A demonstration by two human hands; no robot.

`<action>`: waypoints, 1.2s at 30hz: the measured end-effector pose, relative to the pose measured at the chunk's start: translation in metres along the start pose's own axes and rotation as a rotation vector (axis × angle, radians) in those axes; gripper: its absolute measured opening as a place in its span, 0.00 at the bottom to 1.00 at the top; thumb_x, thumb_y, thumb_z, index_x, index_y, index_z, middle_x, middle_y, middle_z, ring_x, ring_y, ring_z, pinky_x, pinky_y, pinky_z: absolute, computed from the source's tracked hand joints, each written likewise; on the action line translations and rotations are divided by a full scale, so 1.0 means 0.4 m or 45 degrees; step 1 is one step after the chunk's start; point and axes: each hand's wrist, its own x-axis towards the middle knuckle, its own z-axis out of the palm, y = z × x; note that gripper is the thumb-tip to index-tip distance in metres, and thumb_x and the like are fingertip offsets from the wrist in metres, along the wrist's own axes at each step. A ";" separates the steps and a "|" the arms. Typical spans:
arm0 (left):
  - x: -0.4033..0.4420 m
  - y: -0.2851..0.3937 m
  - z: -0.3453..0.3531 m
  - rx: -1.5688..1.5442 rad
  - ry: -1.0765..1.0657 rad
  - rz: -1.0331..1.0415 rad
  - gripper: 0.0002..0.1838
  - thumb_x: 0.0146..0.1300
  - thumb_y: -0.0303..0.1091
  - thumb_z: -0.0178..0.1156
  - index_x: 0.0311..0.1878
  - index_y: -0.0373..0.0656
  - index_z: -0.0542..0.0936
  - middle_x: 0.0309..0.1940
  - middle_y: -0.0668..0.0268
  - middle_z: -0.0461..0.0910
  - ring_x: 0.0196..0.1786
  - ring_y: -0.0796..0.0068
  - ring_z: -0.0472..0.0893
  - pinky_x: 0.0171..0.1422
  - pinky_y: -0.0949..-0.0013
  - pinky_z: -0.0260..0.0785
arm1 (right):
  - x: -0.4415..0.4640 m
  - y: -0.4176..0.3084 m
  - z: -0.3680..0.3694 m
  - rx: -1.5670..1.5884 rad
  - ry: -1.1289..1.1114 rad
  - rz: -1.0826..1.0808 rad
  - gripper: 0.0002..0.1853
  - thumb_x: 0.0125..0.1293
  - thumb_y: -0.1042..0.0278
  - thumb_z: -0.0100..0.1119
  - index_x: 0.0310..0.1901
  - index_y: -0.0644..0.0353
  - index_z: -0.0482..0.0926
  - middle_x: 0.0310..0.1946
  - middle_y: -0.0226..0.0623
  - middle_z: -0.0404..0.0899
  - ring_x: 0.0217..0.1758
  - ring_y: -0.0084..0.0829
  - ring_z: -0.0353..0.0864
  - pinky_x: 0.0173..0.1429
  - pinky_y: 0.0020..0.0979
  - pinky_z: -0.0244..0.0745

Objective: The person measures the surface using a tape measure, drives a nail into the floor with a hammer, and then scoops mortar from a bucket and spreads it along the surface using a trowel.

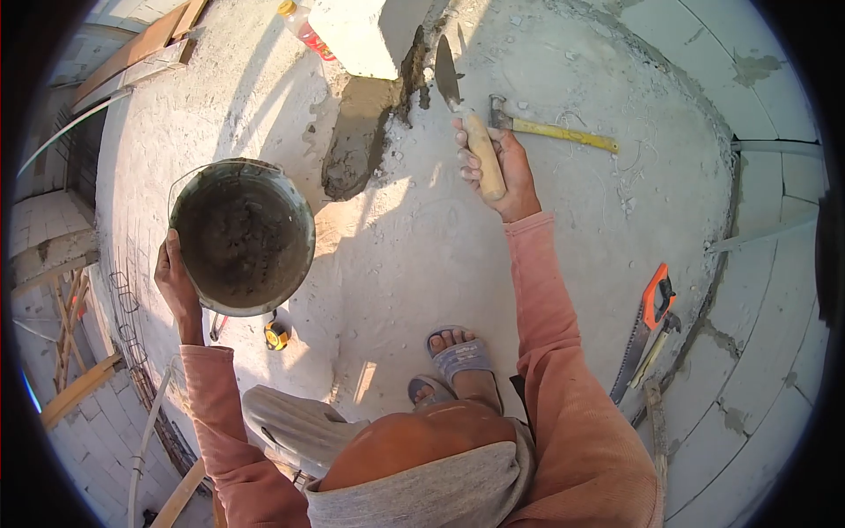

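Observation:
My left hand (179,275) grips the rim of a round bucket (242,236) on its lower left side; grey mortar lies inside. In my right hand (503,172) is a trowel (481,150), held by its wooden handle, its metal blade pointing up and away from me. Just beyond that hand, a hammer (563,134) with a yellow handle lies on the floor. Left of the trowel, a strip of wet mortar (352,145) is spread on the floor, ending at a white block (363,35).
A bottle (305,31) stands beside the block. Near my feet is a tape measure (275,335). At the right, an orange-handled saw (642,330) and another hammer (656,352) lie near the block wall (748,299). Wooden boards (141,53) are at upper left.

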 end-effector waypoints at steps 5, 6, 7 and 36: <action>-0.011 -0.061 -0.024 -0.018 0.083 -0.063 0.33 0.78 0.58 0.55 0.61 0.32 0.83 0.49 0.57 0.88 0.48 0.68 0.83 0.57 0.64 0.75 | 0.135 -0.030 0.050 -0.028 0.002 0.149 0.35 0.83 0.40 0.43 0.68 0.69 0.70 0.31 0.28 0.74 0.22 0.16 0.66 0.24 0.19 0.65; -0.014 -0.068 -0.028 -0.027 0.071 -0.104 0.33 0.78 0.58 0.55 0.61 0.32 0.83 0.49 0.57 0.88 0.48 0.68 0.83 0.56 0.65 0.75 | 0.159 -0.029 0.053 -0.056 -0.038 0.186 0.34 0.83 0.39 0.42 0.67 0.69 0.71 0.30 0.27 0.72 0.21 0.16 0.65 0.24 0.20 0.64; -0.016 -0.076 -0.029 -0.041 0.078 -0.106 0.33 0.78 0.58 0.55 0.62 0.32 0.83 0.49 0.57 0.88 0.48 0.69 0.83 0.57 0.65 0.75 | 0.174 -0.020 0.053 -0.082 -0.076 0.223 0.34 0.83 0.38 0.40 0.66 0.68 0.72 0.28 0.25 0.70 0.21 0.15 0.64 0.25 0.20 0.63; 0.021 0.051 0.028 0.107 0.051 0.002 0.32 0.78 0.57 0.56 0.60 0.33 0.85 0.47 0.57 0.88 0.49 0.71 0.82 0.60 0.66 0.72 | -0.274 0.144 0.251 -0.824 0.288 0.492 0.32 0.82 0.39 0.45 0.62 0.65 0.77 0.25 0.28 0.73 0.17 0.19 0.72 0.24 0.23 0.71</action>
